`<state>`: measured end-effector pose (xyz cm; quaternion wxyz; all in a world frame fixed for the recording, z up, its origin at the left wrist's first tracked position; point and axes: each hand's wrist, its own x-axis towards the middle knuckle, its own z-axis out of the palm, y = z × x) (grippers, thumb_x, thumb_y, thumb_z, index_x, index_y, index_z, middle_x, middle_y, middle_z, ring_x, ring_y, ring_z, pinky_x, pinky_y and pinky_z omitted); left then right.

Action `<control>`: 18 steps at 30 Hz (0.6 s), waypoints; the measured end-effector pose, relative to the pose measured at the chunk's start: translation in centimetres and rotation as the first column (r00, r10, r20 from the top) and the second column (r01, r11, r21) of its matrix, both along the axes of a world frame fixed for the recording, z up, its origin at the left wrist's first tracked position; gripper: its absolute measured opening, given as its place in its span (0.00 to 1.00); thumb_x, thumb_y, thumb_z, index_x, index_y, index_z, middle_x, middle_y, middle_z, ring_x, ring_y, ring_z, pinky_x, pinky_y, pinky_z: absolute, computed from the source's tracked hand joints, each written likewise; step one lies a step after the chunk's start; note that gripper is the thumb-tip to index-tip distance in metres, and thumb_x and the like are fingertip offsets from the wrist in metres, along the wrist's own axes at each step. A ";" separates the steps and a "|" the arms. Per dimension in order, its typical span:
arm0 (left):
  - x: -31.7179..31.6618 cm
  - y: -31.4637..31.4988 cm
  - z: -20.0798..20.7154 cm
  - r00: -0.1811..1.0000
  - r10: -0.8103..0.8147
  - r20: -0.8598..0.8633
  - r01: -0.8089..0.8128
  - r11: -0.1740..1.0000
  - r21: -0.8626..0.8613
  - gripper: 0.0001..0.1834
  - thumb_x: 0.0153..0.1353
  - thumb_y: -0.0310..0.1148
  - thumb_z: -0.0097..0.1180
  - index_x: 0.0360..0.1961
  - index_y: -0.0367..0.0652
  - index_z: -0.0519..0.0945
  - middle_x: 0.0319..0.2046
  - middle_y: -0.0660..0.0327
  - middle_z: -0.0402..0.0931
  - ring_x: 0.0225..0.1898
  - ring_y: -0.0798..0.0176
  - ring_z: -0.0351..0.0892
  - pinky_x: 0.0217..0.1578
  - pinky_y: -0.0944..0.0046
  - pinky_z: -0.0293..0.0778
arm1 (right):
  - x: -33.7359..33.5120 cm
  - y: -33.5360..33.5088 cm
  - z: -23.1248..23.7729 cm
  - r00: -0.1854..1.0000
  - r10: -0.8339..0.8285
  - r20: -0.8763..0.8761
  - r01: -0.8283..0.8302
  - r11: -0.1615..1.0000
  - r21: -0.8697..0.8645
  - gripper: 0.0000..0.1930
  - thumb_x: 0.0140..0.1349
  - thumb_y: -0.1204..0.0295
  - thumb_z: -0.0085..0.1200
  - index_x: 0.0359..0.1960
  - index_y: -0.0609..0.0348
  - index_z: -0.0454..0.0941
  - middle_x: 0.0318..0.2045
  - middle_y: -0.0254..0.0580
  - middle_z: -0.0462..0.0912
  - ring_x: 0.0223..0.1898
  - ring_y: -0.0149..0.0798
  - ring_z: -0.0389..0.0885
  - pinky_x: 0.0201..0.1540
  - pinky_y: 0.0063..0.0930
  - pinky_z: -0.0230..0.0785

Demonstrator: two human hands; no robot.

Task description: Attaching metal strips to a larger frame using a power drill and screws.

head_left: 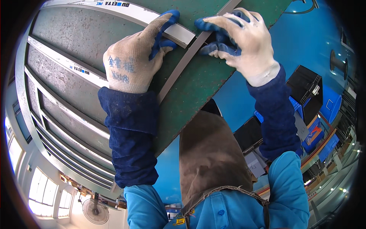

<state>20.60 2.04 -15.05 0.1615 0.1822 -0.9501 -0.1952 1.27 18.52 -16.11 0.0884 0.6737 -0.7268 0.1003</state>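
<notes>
My left hand [131, 57], in a white knitted glove with blue-coated fingers, is closed around a silver metal profile bar [185, 35] near its end. Its index finger lies over the far side, the thumb on the near side. Across that end runs a narrow grey metal strip [179, 68], slanting from upper right to lower left. Gloved the same way, my right hand [248, 42] is at the strip with curled fingers. Its index finger crosses over the strip, and the thumb is beside it. Whatever lies inside those fingers is hidden.
A worn green tabletop [183, 99] lies under the work, its edge running diagonally. More silver bars form a frame [68, 63] on the left. Beyond the table, black crates [305, 86] and blue bins [331, 105] stand on the right. A fan [95, 211] is at lower left.
</notes>
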 end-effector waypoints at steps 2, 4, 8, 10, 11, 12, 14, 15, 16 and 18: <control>0.1 -0.1 0.0 1.000 -0.002 -0.018 0.002 1.000 0.011 0.30 0.48 0.33 0.69 0.56 0.56 0.78 0.17 0.62 0.79 0.15 0.67 0.77 0.18 0.73 0.74 | 0.9 -1.1 2.1 0.979 -0.049 0.197 0.037 0.997 0.064 0.38 0.32 0.70 0.76 0.51 0.29 0.75 0.43 0.23 0.82 0.52 0.45 0.77 0.64 0.43 0.62; 0.1 -0.1 0.0 1.000 -0.003 -0.027 0.003 1.000 0.018 0.30 0.48 0.33 0.69 0.56 0.56 0.78 0.17 0.62 0.79 0.15 0.67 0.77 0.18 0.73 0.74 | 1.2 -1.3 2.4 0.953 -0.077 0.292 0.050 0.994 0.100 0.38 0.32 0.70 0.76 0.51 0.29 0.75 0.43 0.23 0.82 0.52 0.45 0.77 0.64 0.42 0.62; -0.2 0.0 0.1 1.000 0.001 -0.002 -0.001 1.000 0.012 0.31 0.48 0.29 0.69 0.56 0.57 0.78 0.18 0.61 0.81 0.15 0.68 0.76 0.18 0.72 0.74 | 1.5 -0.8 1.7 0.951 -0.085 0.296 0.101 0.994 -0.040 0.36 0.33 0.70 0.75 0.50 0.33 0.75 0.43 0.23 0.82 0.52 0.44 0.77 0.63 0.39 0.63; -0.1 -0.1 0.1 1.000 -0.005 0.007 0.005 1.000 0.027 0.30 0.48 0.29 0.68 0.56 0.55 0.78 0.20 0.61 0.81 0.15 0.68 0.76 0.18 0.73 0.73 | 1.7 -1.0 1.8 0.957 -0.095 0.273 0.103 0.995 -0.015 0.36 0.33 0.70 0.75 0.50 0.34 0.75 0.43 0.23 0.82 0.52 0.44 0.77 0.63 0.39 0.63; -0.1 -0.2 0.2 1.000 -0.010 0.012 0.010 0.999 0.041 0.30 0.48 0.28 0.68 0.56 0.54 0.78 0.21 0.60 0.82 0.15 0.69 0.76 0.18 0.73 0.73 | 1.8 -1.1 2.1 0.964 -0.104 0.246 0.105 0.994 0.009 0.36 0.33 0.70 0.75 0.51 0.35 0.75 0.43 0.23 0.82 0.52 0.43 0.77 0.63 0.39 0.64; -0.1 -0.2 0.3 1.000 -0.015 0.016 0.014 0.998 0.054 0.29 0.49 0.28 0.68 0.56 0.52 0.78 0.22 0.59 0.82 0.15 0.69 0.76 0.18 0.74 0.73 | 1.9 -1.3 2.3 0.969 -0.111 0.218 0.107 0.994 0.032 0.36 0.33 0.70 0.74 0.51 0.36 0.75 0.43 0.23 0.82 0.52 0.43 0.77 0.62 0.39 0.64; 0.0 -0.2 0.5 1.000 -0.018 0.023 0.017 0.998 0.062 0.29 0.49 0.28 0.68 0.56 0.51 0.78 0.23 0.59 0.83 0.15 0.69 0.76 0.18 0.74 0.73 | 2.0 -1.3 2.8 0.974 -0.115 0.194 0.107 0.993 0.049 0.36 0.34 0.70 0.74 0.51 0.37 0.75 0.44 0.23 0.82 0.53 0.43 0.77 0.62 0.39 0.64; 0.0 0.1 0.6 1.000 0.003 0.018 -0.006 0.984 0.177 0.29 0.50 0.30 0.67 0.57 0.51 0.77 0.22 0.59 0.82 0.16 0.69 0.77 0.19 0.74 0.73 | 1.9 -1.1 3.0 0.978 -0.128 0.167 0.114 0.989 0.095 0.35 0.34 0.70 0.74 0.51 0.38 0.75 0.44 0.25 0.82 0.53 0.43 0.77 0.62 0.39 0.65; 0.0 0.4 0.6 1.000 0.026 0.015 -0.029 0.957 0.289 0.30 0.52 0.33 0.67 0.58 0.51 0.76 0.21 0.60 0.80 0.17 0.69 0.77 0.20 0.74 0.73 | 1.9 -0.9 3.2 0.980 -0.140 0.139 0.120 0.983 0.140 0.35 0.35 0.71 0.73 0.51 0.39 0.76 0.44 0.26 0.82 0.53 0.43 0.77 0.61 0.39 0.65; 0.2 0.5 0.8 0.997 0.074 0.014 -0.071 0.862 0.501 0.31 0.55 0.38 0.66 0.61 0.50 0.73 0.19 0.61 0.78 0.19 0.68 0.78 0.22 0.74 0.74 | 2.1 -0.8 3.7 0.984 -0.157 0.080 0.135 0.964 0.227 0.33 0.36 0.71 0.73 0.51 0.40 0.76 0.44 0.28 0.82 0.54 0.43 0.77 0.60 0.39 0.67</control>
